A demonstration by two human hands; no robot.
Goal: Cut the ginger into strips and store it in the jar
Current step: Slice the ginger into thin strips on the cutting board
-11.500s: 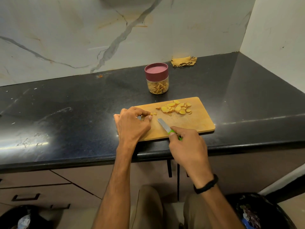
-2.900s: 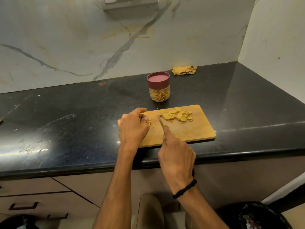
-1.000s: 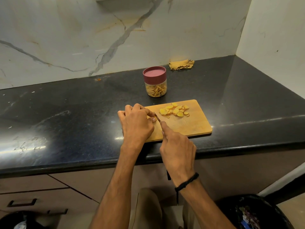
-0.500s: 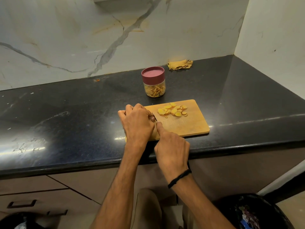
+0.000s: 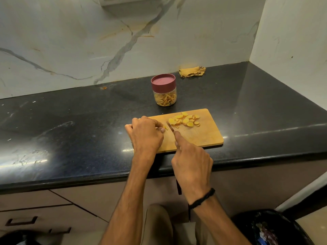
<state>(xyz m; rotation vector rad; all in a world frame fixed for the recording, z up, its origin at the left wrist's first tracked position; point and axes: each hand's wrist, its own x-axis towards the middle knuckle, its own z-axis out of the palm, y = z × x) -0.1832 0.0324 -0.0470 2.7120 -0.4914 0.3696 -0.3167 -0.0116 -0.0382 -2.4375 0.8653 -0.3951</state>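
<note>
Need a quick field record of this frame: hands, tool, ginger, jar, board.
left hand: fingers curled, pinning a small ginger piece on the board
right hand: gripping knife, blade down beside the left fingertips
ginger slices: loose pile, uncut, far half of board
cutting board: wooden, at counter's front edge
jar: lid on, strips inside, standing behind the board
cloth: yellow, against the back wall

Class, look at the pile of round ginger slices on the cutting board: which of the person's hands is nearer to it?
Right. The right hand points its knife almost to the pile of ginger slices; the left hand rests farther off at the board's left end.
</note>
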